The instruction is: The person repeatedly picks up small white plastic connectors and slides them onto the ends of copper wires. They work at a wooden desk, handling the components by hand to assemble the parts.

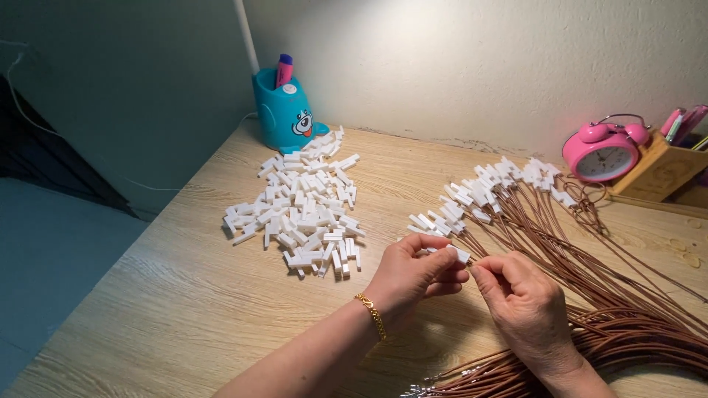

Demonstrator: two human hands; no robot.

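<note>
Between the two hands, low over the pale wooden table (184, 295), sits a small white plastic connector block (459, 255). The left hand (413, 274), with a gold chain bracelet (372, 315) at its wrist, has its fingers closed around that block, thumb on top. The right hand (523, 302) is just beside it, thumb and forefinger pinched together at the block's near end; whether they grip a thin brown wire there I cannot tell, since the fingers hide it.

Just left of the left hand, and a little beyond it, lies a loose heap of white plastic connector blocks (306, 214), spread flat on the table. Beyond both hands runs a fanned row of brown wires already tipped with white blocks (487, 193), and their leads sweep back under and to the right of the right hand into a thick coiled bundle of brown wire (634, 332). Bare metal wire ends (442, 379) show near the right wrist.

Far beyond the left hand, against the wall, stands a teal cartoon-faced pen holder (284, 114) with a pink marker in it. Far beyond the right hand stand a pink twin-bell alarm clock (603, 151) and, touching it, a wooden desk organiser (664, 171).
</note>
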